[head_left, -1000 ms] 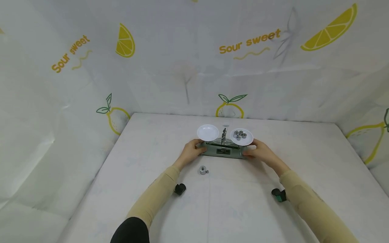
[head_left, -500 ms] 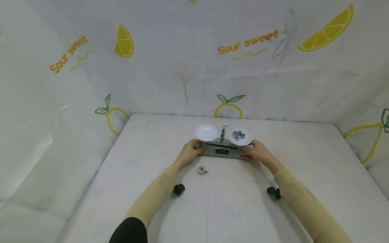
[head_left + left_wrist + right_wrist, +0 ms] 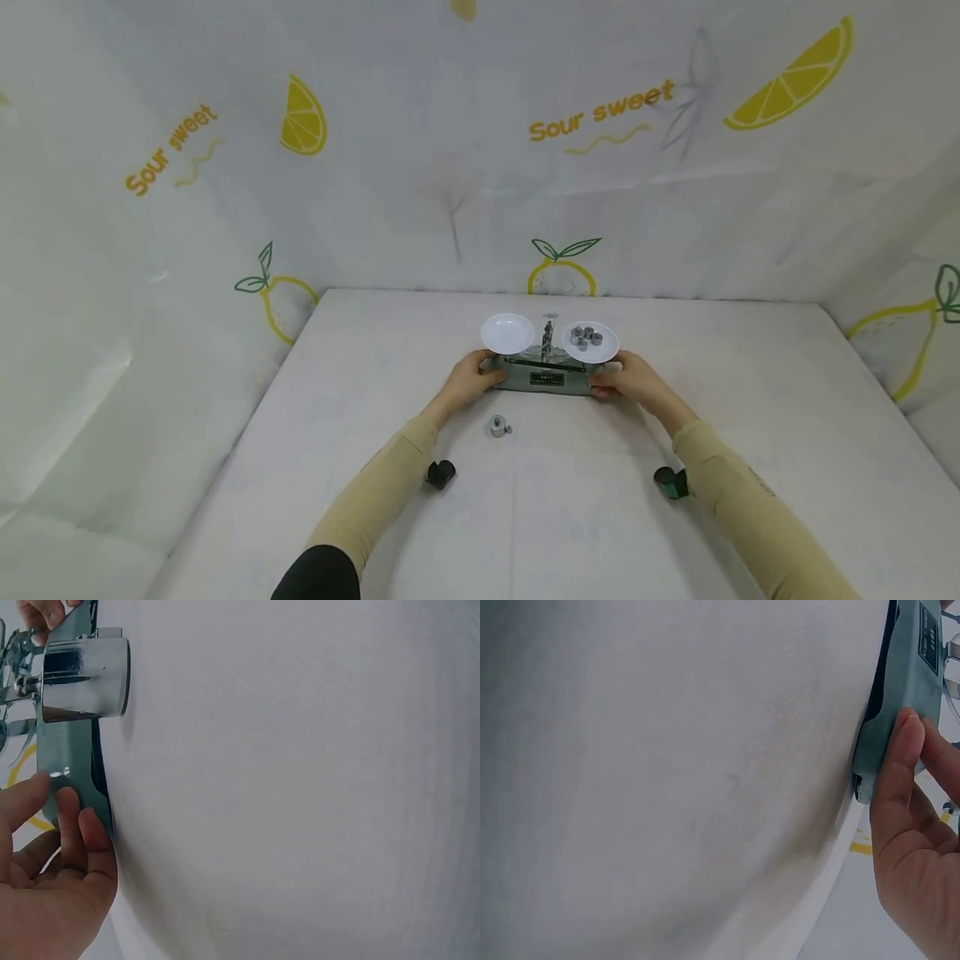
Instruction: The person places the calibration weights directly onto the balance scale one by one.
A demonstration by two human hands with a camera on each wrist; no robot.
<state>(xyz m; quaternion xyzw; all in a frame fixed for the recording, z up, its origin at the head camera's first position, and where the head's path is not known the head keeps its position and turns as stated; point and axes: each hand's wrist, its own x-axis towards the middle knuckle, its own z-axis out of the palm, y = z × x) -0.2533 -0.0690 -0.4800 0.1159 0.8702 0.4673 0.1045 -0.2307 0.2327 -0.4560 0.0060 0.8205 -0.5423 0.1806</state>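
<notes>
A balance scale point(image 3: 517, 379) with a grey-green base and two white pans stands toward the back of the table. My left hand point(image 3: 467, 379) grips the left end of its base; in the left wrist view the fingers point(image 3: 70, 825) curl at the base's end. At the other end my right hand point(image 3: 633, 382) holds the base, its thumb point(image 3: 907, 742) on the front face in the right wrist view. Several small metal weights point(image 3: 587, 337) sit in the right pan point(image 3: 607, 348). The left pan point(image 3: 507, 333) bears nothing.
In front of the scale a larger metal weight point(image 3: 497, 427) stands on the white table point(image 3: 570, 500), with a tiny metal piece beside it. Black wrist cameras point(image 3: 441, 474) hang below each forearm. A lemon-printed sheet point(image 3: 420, 167) rises behind the table.
My right hand has shifted slightly inward along the base's right end. The left hand keeps its place on the scale, and the head view has tilted a little.
</notes>
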